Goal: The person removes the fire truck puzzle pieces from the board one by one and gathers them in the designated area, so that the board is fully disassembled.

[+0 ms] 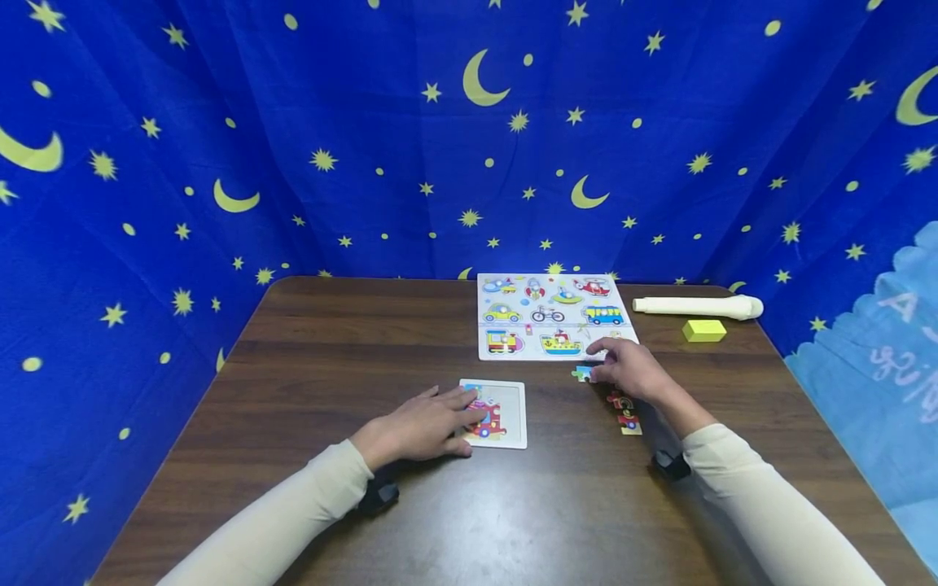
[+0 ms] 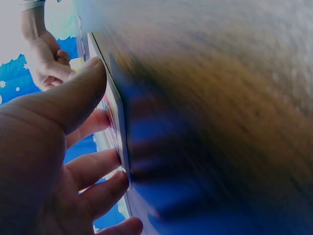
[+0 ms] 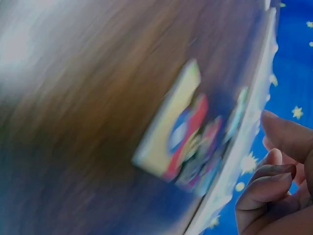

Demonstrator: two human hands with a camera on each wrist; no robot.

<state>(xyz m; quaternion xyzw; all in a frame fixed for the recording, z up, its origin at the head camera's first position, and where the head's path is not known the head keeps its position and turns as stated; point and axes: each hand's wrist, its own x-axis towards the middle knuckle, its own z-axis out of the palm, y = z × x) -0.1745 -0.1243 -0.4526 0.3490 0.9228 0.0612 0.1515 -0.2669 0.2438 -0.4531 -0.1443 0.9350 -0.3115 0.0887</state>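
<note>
My left hand rests with spread fingers on a small white-framed jigsaw tray, which lies flat on the table. Part of a red vehicle picture shows inside the tray, partly covered by the fingers. In the left wrist view, the left fingertips touch the edge of that tray. My right hand hovers beside a blue-green jigsaw piece, thumb and forefinger apart. Below this hand lie red-and-cream jigsaw pieces, also blurred in the right wrist view. No held piece shows among the right fingers.
A white puzzle board with pictured vehicles lies behind the right hand. Farther right are a cream rod-like object and a yellow block. A blue star-and-moon curtain hangs around the wooden table.
</note>
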